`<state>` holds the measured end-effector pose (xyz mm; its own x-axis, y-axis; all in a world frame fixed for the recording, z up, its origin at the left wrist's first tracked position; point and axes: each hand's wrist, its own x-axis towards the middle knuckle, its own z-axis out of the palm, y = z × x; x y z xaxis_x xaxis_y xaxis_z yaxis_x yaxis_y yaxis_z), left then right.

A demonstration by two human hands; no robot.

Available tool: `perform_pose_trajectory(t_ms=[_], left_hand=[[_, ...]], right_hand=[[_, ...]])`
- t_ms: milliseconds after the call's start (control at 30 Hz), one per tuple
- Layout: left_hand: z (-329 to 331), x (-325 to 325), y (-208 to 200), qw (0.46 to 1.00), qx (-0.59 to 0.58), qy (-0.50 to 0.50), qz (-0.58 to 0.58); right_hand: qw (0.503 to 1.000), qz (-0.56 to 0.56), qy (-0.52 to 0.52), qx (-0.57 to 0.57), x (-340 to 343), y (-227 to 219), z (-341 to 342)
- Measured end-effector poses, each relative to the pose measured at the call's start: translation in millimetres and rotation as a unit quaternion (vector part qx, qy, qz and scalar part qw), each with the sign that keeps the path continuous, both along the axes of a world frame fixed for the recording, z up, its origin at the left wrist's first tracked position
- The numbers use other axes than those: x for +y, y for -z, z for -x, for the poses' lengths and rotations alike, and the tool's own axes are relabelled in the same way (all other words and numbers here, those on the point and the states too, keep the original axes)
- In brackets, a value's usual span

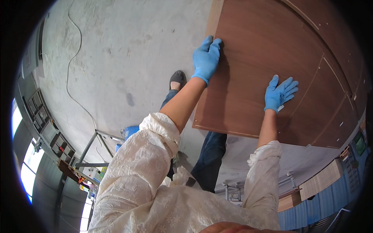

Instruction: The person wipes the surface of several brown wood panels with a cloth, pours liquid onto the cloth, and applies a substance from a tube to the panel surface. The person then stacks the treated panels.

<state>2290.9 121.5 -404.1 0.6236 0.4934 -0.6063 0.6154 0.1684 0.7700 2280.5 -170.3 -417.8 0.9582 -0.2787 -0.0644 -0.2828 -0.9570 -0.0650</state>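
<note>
My left hand (206,58), in a blue glove, is closed over the left edge of a large brown board (248,89), thumb and forefinger on top. The other fingers are partly hidden at the edge. From its fingertips a pale wood strip (215,19) runs away along that edge. My right hand (279,92), gloved the same way, rests on the board's face with its fingers spread. Beside its wrist is a small white patch (280,108). Thin pale lines and small white specks mark the board's right part.
A grey floor (128,50) with a thin pale cable (69,73) lies to the left. A metal frame (95,144) stands at lower left, near a blue object (131,132). At lower right are light wood sheets (322,178) and blue corrugated material (318,206).
</note>
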Motion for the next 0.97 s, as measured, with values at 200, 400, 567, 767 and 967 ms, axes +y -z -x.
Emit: perform_pose_trajectory(t_ms=[200, 400, 567, 767, 967], left_hand=[[33.8, 4.6, 11.4, 0.998, -0.017, 0.055, 0.003], [228.9, -9.4, -34.0, 0.974, 0.097, 0.194, -0.067], [304.0, -30.5, -46.5, 0.954, 0.235, 0.182, -0.034], [316.5, -32.4, -33.5, 0.969, 0.224, 0.062, 0.083], [318.7, -29.6, -31.9, 0.972, 0.209, 0.093, 0.044]], right_hand=[[1.0, 0.009, -0.008, 0.0, -4.8, 4.1, -1.3], [1.0, -0.003, 0.003, -0.001, -5.0, 8.9, 0.4], [1.0, -0.025, 0.005, 0.0, -3.7, 7.3, 3.9], [1.0, -0.018, 0.004, 0.008, -0.7, 5.8, 3.7], [0.999, -0.025, 0.016, 0.017, 8.5, 0.5, 1.4]])
